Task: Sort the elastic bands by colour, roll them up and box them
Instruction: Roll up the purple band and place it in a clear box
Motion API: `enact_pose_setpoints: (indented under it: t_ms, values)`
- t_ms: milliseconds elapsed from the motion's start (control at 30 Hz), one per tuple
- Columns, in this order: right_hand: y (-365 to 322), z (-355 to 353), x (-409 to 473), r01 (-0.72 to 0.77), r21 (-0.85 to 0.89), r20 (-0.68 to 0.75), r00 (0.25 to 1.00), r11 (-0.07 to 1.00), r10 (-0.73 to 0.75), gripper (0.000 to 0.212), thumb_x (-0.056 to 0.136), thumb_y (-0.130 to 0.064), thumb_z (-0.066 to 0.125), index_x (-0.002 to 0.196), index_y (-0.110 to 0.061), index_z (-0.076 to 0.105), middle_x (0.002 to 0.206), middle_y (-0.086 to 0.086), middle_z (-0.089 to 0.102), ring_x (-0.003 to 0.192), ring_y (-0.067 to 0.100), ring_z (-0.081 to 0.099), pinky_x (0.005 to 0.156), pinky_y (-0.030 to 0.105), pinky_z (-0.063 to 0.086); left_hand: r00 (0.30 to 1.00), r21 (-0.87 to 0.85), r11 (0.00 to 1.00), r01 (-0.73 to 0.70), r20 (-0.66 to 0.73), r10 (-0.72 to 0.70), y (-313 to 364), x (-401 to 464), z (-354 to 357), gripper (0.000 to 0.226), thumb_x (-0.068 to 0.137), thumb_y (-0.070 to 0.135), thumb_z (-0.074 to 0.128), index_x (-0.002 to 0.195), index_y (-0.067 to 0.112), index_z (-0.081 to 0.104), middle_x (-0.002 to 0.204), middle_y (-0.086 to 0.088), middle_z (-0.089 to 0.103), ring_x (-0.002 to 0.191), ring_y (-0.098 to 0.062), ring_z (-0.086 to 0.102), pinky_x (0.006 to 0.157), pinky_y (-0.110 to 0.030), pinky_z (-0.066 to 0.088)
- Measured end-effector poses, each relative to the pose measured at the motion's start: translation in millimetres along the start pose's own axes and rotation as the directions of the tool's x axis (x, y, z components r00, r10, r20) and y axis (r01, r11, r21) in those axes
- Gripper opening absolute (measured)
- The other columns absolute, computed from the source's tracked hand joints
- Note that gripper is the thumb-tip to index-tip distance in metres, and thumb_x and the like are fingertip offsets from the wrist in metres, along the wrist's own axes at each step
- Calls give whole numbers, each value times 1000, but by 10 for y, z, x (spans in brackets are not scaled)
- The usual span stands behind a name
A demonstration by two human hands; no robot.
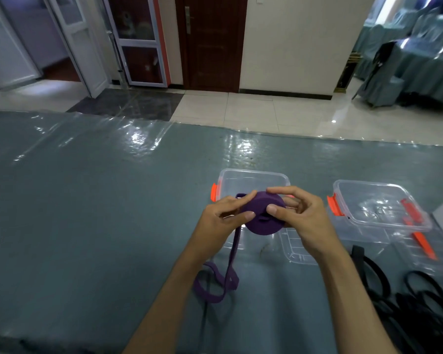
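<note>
both hands, left hand (224, 217) and right hand (301, 218), pinch purple roll (262, 215); tail (216, 282) unwound. black bands (420, 297) unrolled, boxes (384, 205) seemingly empty.

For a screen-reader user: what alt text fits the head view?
Both hands, left and right, hold a purple band roll above the table, its loose tail trailing down. Clear boxes lie beyond, black bands at right.

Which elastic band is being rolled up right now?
The purple band, gripped by both hands as a coil, with its tail trailing onto the table. The black bands lie loose at the right.
</note>
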State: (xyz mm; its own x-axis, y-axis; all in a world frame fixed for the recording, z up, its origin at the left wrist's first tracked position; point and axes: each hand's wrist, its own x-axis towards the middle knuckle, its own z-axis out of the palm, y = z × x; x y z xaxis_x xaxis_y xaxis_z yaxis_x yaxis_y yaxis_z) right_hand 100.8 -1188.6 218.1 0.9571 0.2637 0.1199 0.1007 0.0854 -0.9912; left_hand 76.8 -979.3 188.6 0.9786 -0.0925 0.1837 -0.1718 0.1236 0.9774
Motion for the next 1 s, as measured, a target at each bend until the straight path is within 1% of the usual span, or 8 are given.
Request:
enact_pose_setpoints:
  t_ms: [167, 300, 367, 433, 533, 667, 867, 1000]
  values:
    - [74, 26, -15, -31, 2, -24, 999, 1000, 31, 23, 88, -32, 79, 111, -29, 79, 100, 11, 82, 89, 27, 80, 75, 35, 66, 992, -56, 998, -4, -125, -3, 6, -39, -15, 43, 79, 5, 88, 110, 32, 75, 97, -7, 80, 90, -22, 78, 82, -26, 61]
    - [71, -2, -16, -45, -35, 51, 998, 998, 47, 19, 89, -24, 78, 107, -22, 72, 103, 11, 82, 92, 28, 80, 74, 31, 65, 984, -24, 999, -23, -177, 19, 7, -28, -35, 31, 76, 6, 91, 96, 18, 71, 95, -6, 80, 88, -21, 79, 77, -22, 60]
    - [60, -27, 3, -61, -72, 104, 992, 996, 68, 29, 83, -17, 85, 102, -13, 64, 102, 14, 81, 91, 31, 80, 71, 31, 64, 987, 14, 999, -34, -156, 36, 7, -27, -39, 28, 76, 7, 92, 93, 19, 74, 96, -7, 80, 91, -22, 79, 80, -23, 61]
    - [32, -37, 27, -58, -111, 115, 991, 992, 71, 36, 78, -14, 88, 100, -13, 60, 98, 14, 81, 88, 32, 80, 68, 30, 64, 989, 29, 999, -39, -141, 42, -3, -27, -32, 25, 77, 8, 91, 93, 19, 75, 98, -7, 80, 94, -24, 79, 82, -25, 61]
    - [7, -30, 32, -9, -91, 83, 996, 996, 17, 38, 80, -12, 87, 113, -19, 69, 97, 14, 81, 87, 32, 80, 67, 30, 64, 996, -29, 1000, -11, -92, 8, -1, -5, -84, 23, 81, 8, 87, 102, 16, 79, 106, -7, 80, 100, -22, 78, 86, -24, 60]
    - [33, 22, -10, 32, -80, 23, 999, 996, -30, 40, 80, -16, 88, 117, -21, 73, 103, 11, 81, 92, 29, 80, 70, 31, 65, 1000, 4, 1000, 16, 10, -16, 24, 17, -249, 41, 82, 12, 84, 121, 22, 79, 110, -2, 77, 103, -17, 75, 94, -24, 58]
    - [54, 55, 11, 0, -140, 43, 999, 990, 6, 42, 77, -18, 91, 107, -16, 63, 100, 10, 81, 87, 31, 81, 68, 35, 66, 992, 1, 1000, 6, -127, -5, -39, -22, -248, 30, 75, 30, 95, 96, 29, 73, 101, -6, 80, 95, -23, 79, 83, -24, 61]
    - [121, 70, -42, 52, -91, -20, 998, 995, -54, 45, 83, -22, 90, 122, -25, 68, 104, 10, 81, 92, 32, 80, 71, 38, 66, 996, -43, 995, 89, -18, -90, -92, -44, -297, 28, 81, 17, 90, 104, 23, 76, 114, -8, 79, 108, -27, 76, 91, -29, 60]
